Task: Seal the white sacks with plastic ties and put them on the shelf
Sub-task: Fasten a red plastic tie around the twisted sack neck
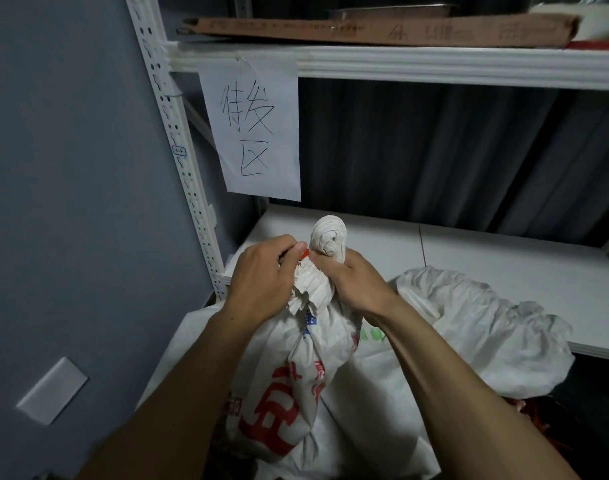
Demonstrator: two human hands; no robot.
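Observation:
A white woven sack [310,393] with red print stands upright in front of me, its mouth gathered into a twisted neck [329,239]. My right hand [355,278] grips the neck from the right. My left hand [265,275] sits against the neck on the left, its fingers pinching a small red plastic tie [305,252] that is mostly hidden. A second white sack [476,320] lies slumped to the right, partly on the shelf board.
The white lower shelf board [504,258] runs behind the sacks. A perforated white upright [178,150] stands at left, with a handwritten paper sign [254,129] hanging from the upper shelf [434,64]. A cardboard box lies on top. A grey wall is at left.

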